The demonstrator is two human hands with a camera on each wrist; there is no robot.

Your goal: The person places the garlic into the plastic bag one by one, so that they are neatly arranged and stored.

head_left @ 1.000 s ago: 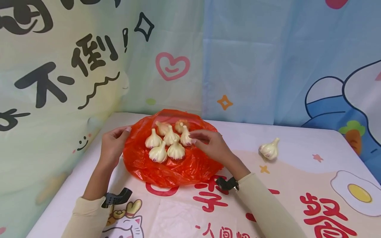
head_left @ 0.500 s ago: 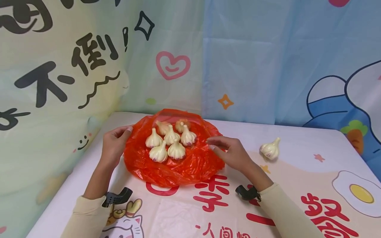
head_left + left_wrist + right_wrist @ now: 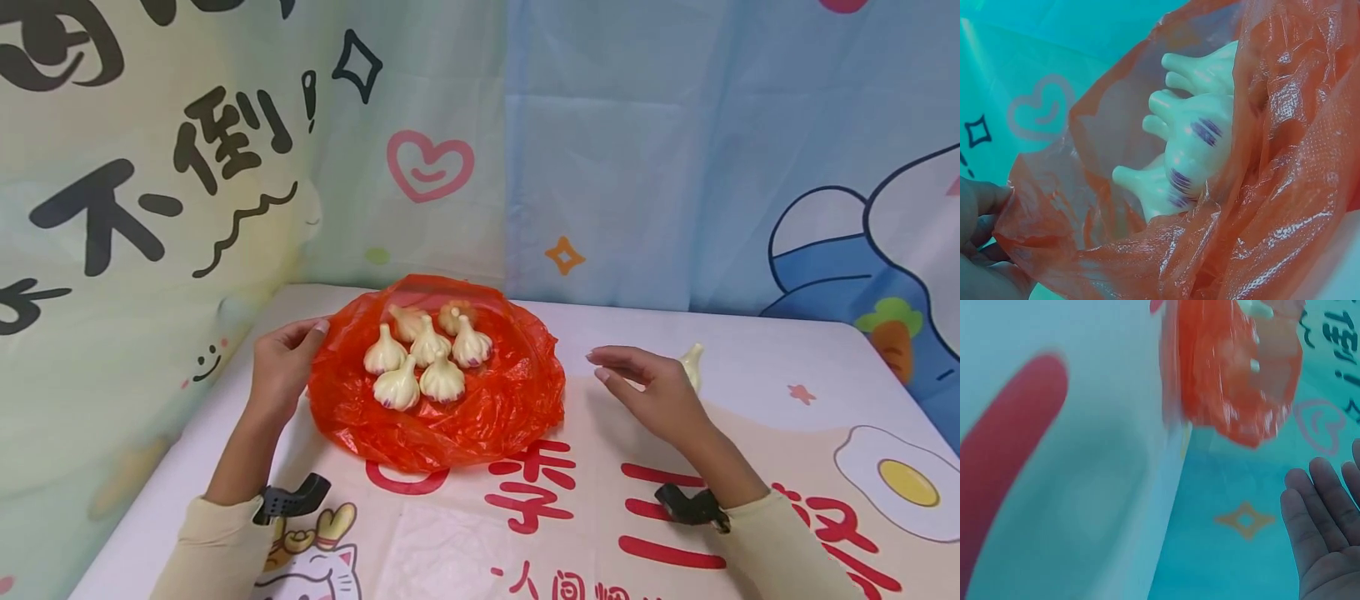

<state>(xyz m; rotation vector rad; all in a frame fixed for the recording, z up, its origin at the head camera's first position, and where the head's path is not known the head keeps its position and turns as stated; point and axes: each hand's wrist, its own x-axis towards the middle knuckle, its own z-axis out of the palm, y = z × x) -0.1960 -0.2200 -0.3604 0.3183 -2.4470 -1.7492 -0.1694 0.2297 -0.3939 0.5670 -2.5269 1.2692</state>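
A red plastic bag [image 3: 480, 425] lies on the table with its mouth spread, and several garlic bulbs [image 3: 442, 380] sit inside it. My left hand [image 3: 281, 367] pinches the bag's left rim between thumb and fingers; the left wrist view also shows this hand [image 3: 988, 240] at the rim, with garlic bulbs [image 3: 1197, 137] behind the film. Right of the bag, my right hand [image 3: 656, 396] hovers apart from it, fingers extended and holding nothing. Behind that hand a single garlic bulb [image 3: 692, 367] shows only in part. In the right wrist view the right hand's fingers [image 3: 1322, 506] are straight.
The table [image 3: 585, 329] has a printed cover with red characters and a fried egg picture [image 3: 896, 483]. Patterned cloth walls [image 3: 600, 167] rise behind the table and along its left side. A black wrist camera [image 3: 686, 504] sits on the right wrist.
My right hand has left the garlic bulb at the bag's right side and moved right, now partly covering the lone bulb. The left hand keeps its grip on the rim.
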